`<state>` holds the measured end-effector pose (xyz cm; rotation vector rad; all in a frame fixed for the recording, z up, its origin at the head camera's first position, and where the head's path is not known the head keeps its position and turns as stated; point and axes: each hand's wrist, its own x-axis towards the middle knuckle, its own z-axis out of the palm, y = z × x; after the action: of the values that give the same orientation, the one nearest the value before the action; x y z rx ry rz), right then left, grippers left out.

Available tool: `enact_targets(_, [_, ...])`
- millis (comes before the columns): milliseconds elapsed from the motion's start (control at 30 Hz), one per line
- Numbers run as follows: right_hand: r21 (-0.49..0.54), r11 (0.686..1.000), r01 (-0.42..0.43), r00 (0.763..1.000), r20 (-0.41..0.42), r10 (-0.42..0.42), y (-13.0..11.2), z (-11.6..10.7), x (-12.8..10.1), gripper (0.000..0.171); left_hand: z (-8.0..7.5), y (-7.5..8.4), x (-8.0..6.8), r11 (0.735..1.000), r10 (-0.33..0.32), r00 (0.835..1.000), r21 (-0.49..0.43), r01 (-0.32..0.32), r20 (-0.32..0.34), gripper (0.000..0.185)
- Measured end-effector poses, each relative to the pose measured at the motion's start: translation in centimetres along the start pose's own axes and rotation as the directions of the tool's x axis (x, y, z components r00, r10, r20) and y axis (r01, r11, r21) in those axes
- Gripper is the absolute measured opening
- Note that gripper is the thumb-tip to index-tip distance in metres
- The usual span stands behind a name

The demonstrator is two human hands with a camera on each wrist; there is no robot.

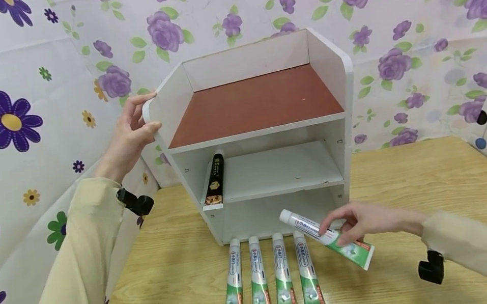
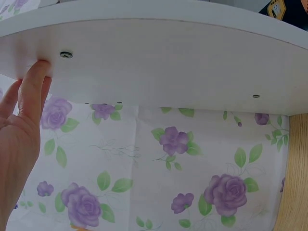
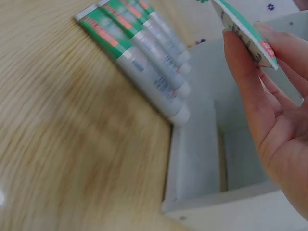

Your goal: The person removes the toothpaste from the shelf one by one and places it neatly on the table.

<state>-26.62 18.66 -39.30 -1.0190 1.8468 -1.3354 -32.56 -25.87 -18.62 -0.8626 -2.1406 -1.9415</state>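
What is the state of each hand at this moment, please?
Left hand: fingers grip the shelf unit's top left edge.
Right hand: fingers pinch a toothpaste tube.

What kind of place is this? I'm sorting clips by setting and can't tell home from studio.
Probably a staged tabletop set, not a lived-in room: floral sheets hang as backdrop behind a wooden table bearing only a small white shelf unit and toothpaste tubes.
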Motion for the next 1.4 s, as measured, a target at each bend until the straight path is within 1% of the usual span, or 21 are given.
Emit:
enact_targets(133, [0.0, 0.999, -0.042, 0.999, 0.003, 0.042, 1.0, -0.1, -0.5, 0.034, 0.0, 0.1, 0.0, 1.0, -0.004, 1.0, 0.011, 0.004, 0.0, 0.05])
enact_targets(300, [0.008, 0.998, -0.058, 0.998, 0.011, 0.058, 1.9, -0.1, -0.7, 0.034, 0.1, 0.1, -0.1, 1.0, -0.005, 1.0, 0.012, 0.005, 0.0, 0.05])
enact_targets(433, [-0.003, 0.994, -0.105, 0.994, 0.013, 0.105, 2.4, -0.1, -1.0, 0.036, 0.1, 0.1, -0.2, 1.0, -0.008, 1.0, 0.006, 0.008, 0.002, 0.05])
enact_targets(600, [0.026, 0.987, -0.159, 0.986, 0.063, 0.157, 2.9, 0.0, -1.5, 0.045, 0.1, 0.1, -0.2, 1.0, -0.004, 1.0, -0.001, 0.004, 0.002, 0.051])
enact_targets(833, [0.047, 0.985, -0.166, 0.978, 0.134, 0.158, 3.2, 0.2, -2.0, 0.046, 0.0, 0.2, -0.1, 1.0, 0.002, 1.0, 0.0, -0.002, 0.0, 0.051])
enact_targets(933, [0.057, 0.983, -0.172, 0.975, 0.151, 0.162, 3.4, 0.2, -2.2, 0.046, 0.0, 0.1, -0.1, 1.0, -0.001, 1.0, -0.007, 0.001, 0.001, 0.05])
enact_targets(1100, [0.063, 0.983, -0.172, 0.976, 0.146, 0.162, 4.0, 0.0, -2.7, 0.046, 0.1, 0.0, -0.1, 1.0, -0.004, 1.0, -0.006, 0.004, 0.0, 0.05])
enact_targets(1300, [0.089, 0.972, -0.217, 0.969, 0.141, 0.203, 4.4, -0.1, -3.1, 0.045, 0.1, 0.0, -0.1, 1.0, 0.004, 1.0, -0.005, -0.004, -0.005, 0.05])
enact_targets(1400, [0.078, 0.972, -0.221, 0.97, 0.12, 0.211, 4.4, 0.1, -3.0, 0.046, 0.1, 0.1, 0.0, 1.0, 0.004, 1.0, -0.005, -0.004, -0.001, 0.051])
